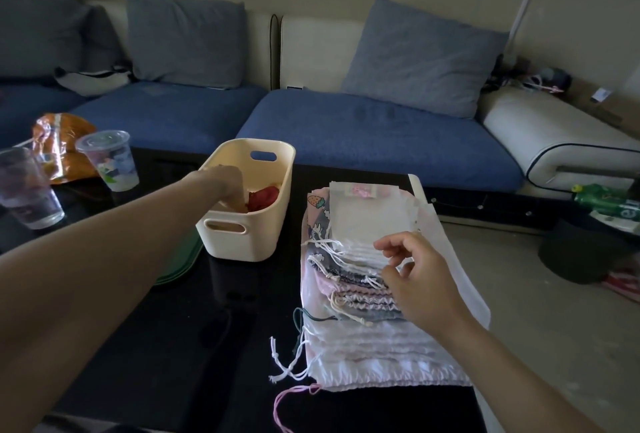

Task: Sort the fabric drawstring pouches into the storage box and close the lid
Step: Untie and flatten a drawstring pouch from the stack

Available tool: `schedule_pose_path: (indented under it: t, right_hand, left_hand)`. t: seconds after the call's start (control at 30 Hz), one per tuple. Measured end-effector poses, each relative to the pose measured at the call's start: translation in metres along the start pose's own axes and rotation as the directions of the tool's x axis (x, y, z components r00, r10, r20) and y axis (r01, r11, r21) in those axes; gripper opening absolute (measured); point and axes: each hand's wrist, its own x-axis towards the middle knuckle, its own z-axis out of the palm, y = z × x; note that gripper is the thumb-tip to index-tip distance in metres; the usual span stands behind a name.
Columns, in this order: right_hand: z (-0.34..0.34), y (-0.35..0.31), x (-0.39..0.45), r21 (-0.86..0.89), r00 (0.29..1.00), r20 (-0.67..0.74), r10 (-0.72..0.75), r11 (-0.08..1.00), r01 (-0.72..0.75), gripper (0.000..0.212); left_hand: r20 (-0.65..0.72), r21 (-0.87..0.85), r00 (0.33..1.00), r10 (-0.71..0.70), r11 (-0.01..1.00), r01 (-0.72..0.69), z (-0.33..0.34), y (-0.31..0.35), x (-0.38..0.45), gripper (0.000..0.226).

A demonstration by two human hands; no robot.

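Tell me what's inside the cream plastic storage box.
A red fabric pouch lies in the cream plastic storage box. The left hand reaches in, covering whatever else is there.

The storage box (249, 204) is smooth cream plastic with a satin sheen. The stacked pouches (360, 280) are matt woven cloth with gathered tops and twisted cotton-like cords. The table (194, 346) surface is glossy black. The cups (109, 162) are clear plastic.

No legible text anywhere (green bottle (604, 197) label too blurred).
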Motion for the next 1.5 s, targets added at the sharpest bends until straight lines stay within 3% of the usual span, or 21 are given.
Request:
schedule_pose_path:
  t: [0.07, 0.2, 0.3, 0.37, 0.47, 0.6, 0.67, 0.73, 0.83, 0.9, 0.97, 1.07, 1.13, 1.2, 1.27, 1.3, 1.33, 1.37, 1.4, 1.43, 1.5]
  right_hand:
    - [0.0, 0.001, 0.002, 0.003, 1.0, 0.008, 0.004, 1.0, -0.004, 0.037]
    - [0.002, 0.0, 0.002, 0.009, 1.0, 0.023, -0.005, 1.0, 0.004, 0.039]
    - [0.001, -0.002, 0.0, 0.022, 0.999, 0.045, -0.024, 1.0, 0.023, 0.039]
    - [-0.001, -0.004, -0.002, 0.019, 0.998, 0.059, -0.035, 0.999, 0.034, 0.038]
    - [-0.002, -0.005, -0.002, 0.027, 0.996, 0.076, -0.038, 0.999, 0.036, 0.036]
    - [-0.002, -0.009, -0.005, 0.055, 0.994, 0.104, -0.037, 0.998, 0.032, 0.033]
    - [-0.001, -0.013, -0.007, 0.069, 0.992, 0.123, -0.035, 0.997, 0.027, 0.032]
    - [-0.001, -0.016, -0.009, 0.073, 0.99, 0.139, -0.035, 0.997, 0.025, 0.03]
    - [-0.001, -0.018, -0.011, 0.07, 0.986, 0.162, -0.037, 0.997, 0.026, 0.027]
    - [-0.001, -0.018, -0.012, 0.061, 0.984, 0.176, -0.032, 0.998, 0.022, 0.026]
    - [0.0, -0.018, -0.012, 0.055, 0.983, 0.179, -0.034, 0.998, 0.024, 0.026]
    - [0.0, -0.016, -0.01, 0.06, 0.982, 0.185, -0.027, 0.998, 0.017, 0.025]
    - [-0.002, -0.015, -0.009, 0.054, 0.98, 0.199, -0.027, 0.998, 0.016, 0.023]
    - [-0.002, -0.016, -0.008, 0.05, 0.978, 0.207, -0.028, 0.999, 0.018, 0.023]
    - [-0.002, -0.016, -0.007, 0.045, 0.98, 0.196, -0.038, 0.999, 0.03, 0.023]
    - [-0.002, -0.016, -0.006, 0.038, 0.982, 0.186, -0.043, 0.999, 0.036, 0.023]
    - [-0.003, -0.014, -0.006, 0.028, 0.984, 0.172, -0.046, 0.999, 0.042, 0.024]
    - [-0.004, -0.013, -0.006, 0.013, 0.987, 0.154, -0.05, 0.999, 0.049, 0.024]
    - [-0.004, -0.012, -0.005, -0.006, 0.99, 0.132, -0.055, 0.998, 0.056, 0.024]
    - [-0.005, -0.01, -0.004, -0.032, 0.992, 0.109, -0.056, 0.998, 0.06, 0.025]
    - [-0.006, -0.006, -0.002, -0.091, 0.997, 0.048, -0.061, 0.994, 0.065, 0.026]
  left_hand:
    - [0.02, 0.102, 1.0, 0.013, 0.995, -0.015, -0.001, -0.006, 0.004, 0.06]
    - [0.007, 0.071, 0.998, 0.056, 0.996, -0.056, 0.003, -0.015, 0.002, 0.026]
    - [-0.189, 0.106, 0.976, 0.108, 0.99, -0.089, -0.002, -0.018, -0.008, 0.02]
    - [-0.347, 0.152, 0.926, 0.147, 0.983, -0.099, -0.012, -0.018, -0.015, 0.018]
    - [-0.502, 0.015, 0.861, 0.075, 0.997, -0.078, -0.034, -0.015, -0.024, 0.021]
    - [-0.629, -0.269, 0.776, -0.049, 0.95, -0.158, -0.052, -0.006, -0.03, 0.053]
    - [-0.601, -0.352, 0.797, -0.058, 0.915, -0.198, -0.046, 0.001, -0.031, 0.064]
    - [-0.487, -0.349, 0.873, -0.021, 0.921, -0.173, -0.032, 0.006, -0.032, 0.065]
    - [-0.266, -0.053, 0.962, -0.062, 0.997, 0.049, -0.012, 0.014, -0.034, 0.06]
    - [-0.138, 0.016, 0.99, -0.012, 1.0, 0.014, -0.002, 0.018, -0.025, 0.065]
    - [-0.026, -0.149, 0.999, 0.032, 0.988, -0.035, -0.002, 0.017, -0.015, 0.051]
    - [0.165, -0.28, 0.986, -0.011, 0.958, 0.057, -0.001, 0.012, -0.013, 0.035]
    - [0.106, -0.144, 0.994, 0.015, 0.99, 0.0, 0.004, 0.011, -0.009, 0.041]
    - [-0.086, -0.043, 0.993, 0.075, 0.996, -0.079, 0.011, 0.008, -0.005, 0.045]
    - [-0.418, -0.177, 0.9, 0.125, 0.96, -0.215, 0.012, 0.011, -0.011, 0.037]
    - [-0.619, -0.262, 0.775, 0.127, 0.897, -0.356, 0.012, 0.016, -0.02, 0.03]
    - [-0.789, -0.276, 0.602, 0.119, 0.807, -0.522, 0.013, 0.024, -0.031, 0.023]
    - [-0.894, -0.215, 0.43, 0.124, 0.723, -0.657, 0.013, 0.035, -0.05, 0.019]
    - [-0.934, -0.126, 0.313, 0.172, 0.661, -0.74, 0.017, 0.045, -0.065, 0.018]
    - [-0.926, -0.072, 0.279, 0.254, 0.606, -0.792, 0.023, 0.057, -0.079, 0.018]
    - [-0.799, -0.11, 0.409, 0.44, 0.562, -0.82, 0.048, 0.081, -0.093, 0.023]
